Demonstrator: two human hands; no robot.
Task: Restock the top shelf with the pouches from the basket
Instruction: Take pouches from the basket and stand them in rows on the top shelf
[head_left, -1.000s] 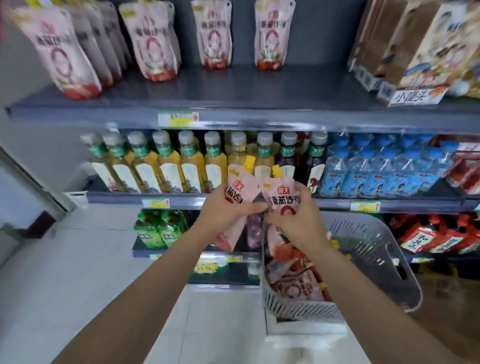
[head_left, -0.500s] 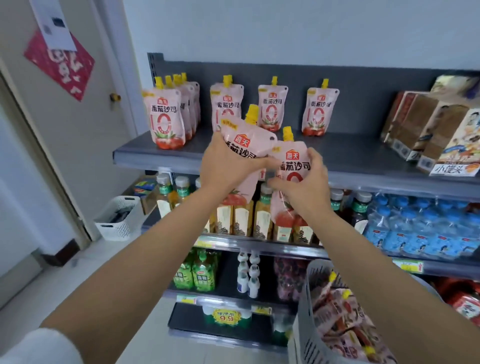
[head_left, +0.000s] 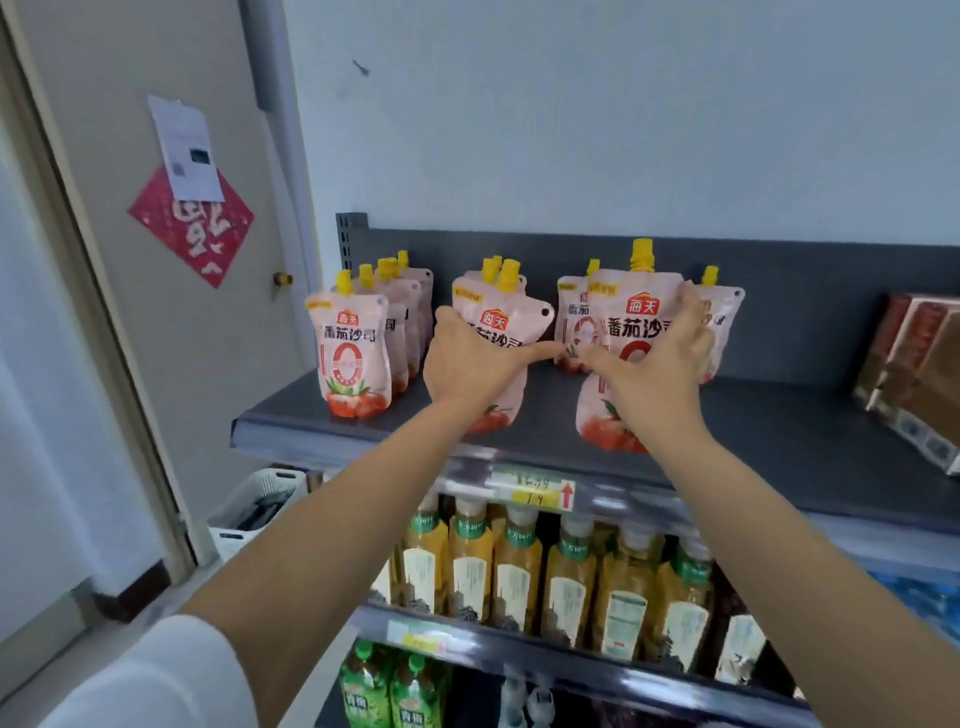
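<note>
On top shelf (head_left: 779, 436), near edge: step = placing, 2 pouches at once. Your left grip (head_left: 470, 366) is wrapped round the left pouch (head_left: 506, 325), thumb stretched right across its front. Your right grip (head_left: 657, 374) is curled round the right pouch (head_left: 631, 312). Both pouches upright, caps up, bases low over the near part of the shelf; can't tell if they touch it. Basket not in view.

Next move (est.): slide each pouch farther in, line it up w/ the standing pouches behind (head_left: 574, 317), seat base flat, then release. Soft packs, likely to slump if let go tilted.

Room: bare shelf betw. right pouch and brown boxes (head_left: 914, 364), ample. Left row (head_left: 353, 353) is near your left grip, so mind knuckles. Near lip is close under the bases; releasing too near risks a drop past the bottles (head_left: 519, 566) below.
</note>
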